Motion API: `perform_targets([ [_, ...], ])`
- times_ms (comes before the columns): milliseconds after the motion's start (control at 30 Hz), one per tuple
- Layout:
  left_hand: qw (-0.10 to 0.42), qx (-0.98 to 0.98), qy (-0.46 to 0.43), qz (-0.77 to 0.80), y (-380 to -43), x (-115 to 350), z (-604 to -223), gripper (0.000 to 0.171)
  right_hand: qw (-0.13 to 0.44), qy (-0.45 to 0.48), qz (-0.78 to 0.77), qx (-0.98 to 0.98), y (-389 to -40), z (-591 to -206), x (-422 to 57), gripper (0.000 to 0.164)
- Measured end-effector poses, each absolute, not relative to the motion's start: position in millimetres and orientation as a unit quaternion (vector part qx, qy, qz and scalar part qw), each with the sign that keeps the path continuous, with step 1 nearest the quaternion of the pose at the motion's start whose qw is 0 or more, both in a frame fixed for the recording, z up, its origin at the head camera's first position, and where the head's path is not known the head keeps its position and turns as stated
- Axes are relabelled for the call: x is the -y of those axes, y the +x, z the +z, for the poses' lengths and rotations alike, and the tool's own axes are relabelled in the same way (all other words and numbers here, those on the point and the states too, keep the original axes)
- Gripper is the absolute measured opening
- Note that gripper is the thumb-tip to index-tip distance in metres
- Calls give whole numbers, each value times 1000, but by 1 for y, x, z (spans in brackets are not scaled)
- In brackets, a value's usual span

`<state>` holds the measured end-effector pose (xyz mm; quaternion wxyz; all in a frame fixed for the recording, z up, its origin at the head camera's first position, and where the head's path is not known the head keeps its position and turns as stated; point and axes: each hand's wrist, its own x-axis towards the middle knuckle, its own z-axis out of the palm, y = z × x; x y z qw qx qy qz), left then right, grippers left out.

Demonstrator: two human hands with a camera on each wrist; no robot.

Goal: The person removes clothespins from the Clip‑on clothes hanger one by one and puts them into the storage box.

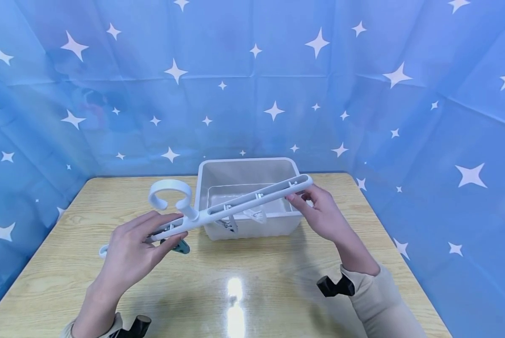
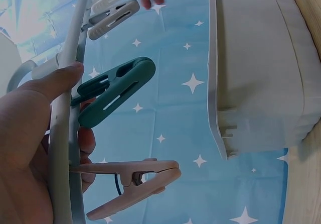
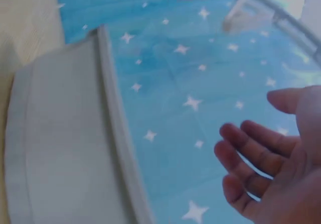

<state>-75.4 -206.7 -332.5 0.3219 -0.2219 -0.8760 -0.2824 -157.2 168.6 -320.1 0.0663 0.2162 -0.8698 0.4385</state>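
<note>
My left hand (image 1: 132, 249) grips a white hanger bar (image 1: 252, 199) left of its curled hook (image 1: 171, 188), thumb and fingers on either side. The bar slants up to the right over the bin. In the left wrist view a teal clip (image 2: 118, 91) and a beige-pink clip (image 2: 133, 184) hang from the bar, with a grey-white clip (image 2: 114, 19) farther along. My right hand (image 1: 320, 213) is by the bar's right end. In the right wrist view that hand (image 3: 266, 158) shows loosely bent fingers and an empty palm, apart from the bar.
A white bin (image 1: 250, 230) stands on the wooden table (image 1: 185, 300), behind and below the hanger. Its rim lies under the bar's right half. A blue star-patterned curtain (image 1: 218, 103) surrounds the table at the back and sides.
</note>
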Motion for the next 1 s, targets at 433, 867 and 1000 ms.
perform_targets([
  [433,318,876,-221,-287,-75,203,-332,41,-6,359,534,765,-138,-303,-155,27],
  [867,319,874,-232,-285,-77,200,-332,43,-20,411,545,730,-137,-309,-146,26],
  [1000,320,874,-233,-283,-78,199,-331,42,-33,434,567,699,-138,-312,-143,27],
])
